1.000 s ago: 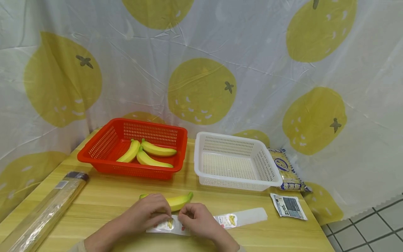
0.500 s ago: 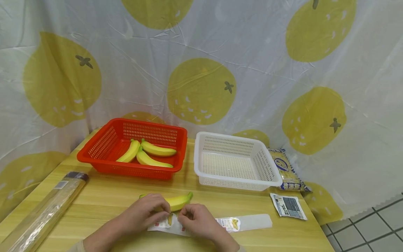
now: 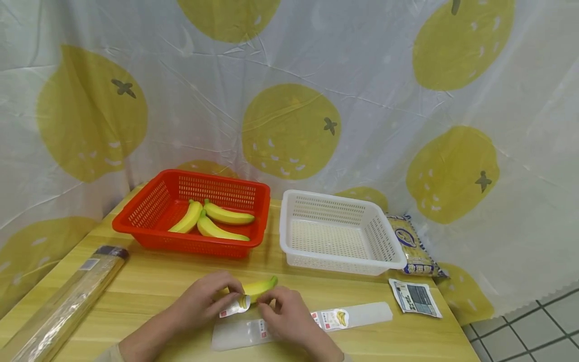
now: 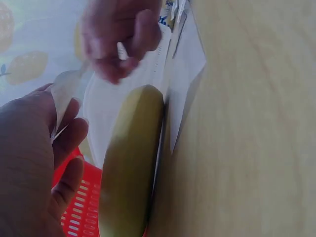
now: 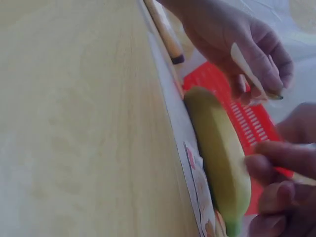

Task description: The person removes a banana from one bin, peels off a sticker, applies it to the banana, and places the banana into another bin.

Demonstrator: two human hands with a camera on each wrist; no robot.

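I've got the left hand (image 3: 205,297) pinching a sticker (image 3: 238,304) peeled up off the sheet (image 3: 280,328), low centre of the head view, with the right hand (image 3: 285,314) pressing that sheet down just beside the banana (image 3: 257,288). Half a second back the sticker lay flat on the sheet, so the peel looks nearly done, and I'd say sticking it on remains. Three bananas (image 3: 212,221) wait in the red basket (image 3: 149,229); the white basket (image 3: 384,246) holds nothing.

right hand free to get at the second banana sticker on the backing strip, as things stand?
Probably yes. The right hand rests on the backing strip, and the second sticker lies just beside it, uncovered, with nothing between.
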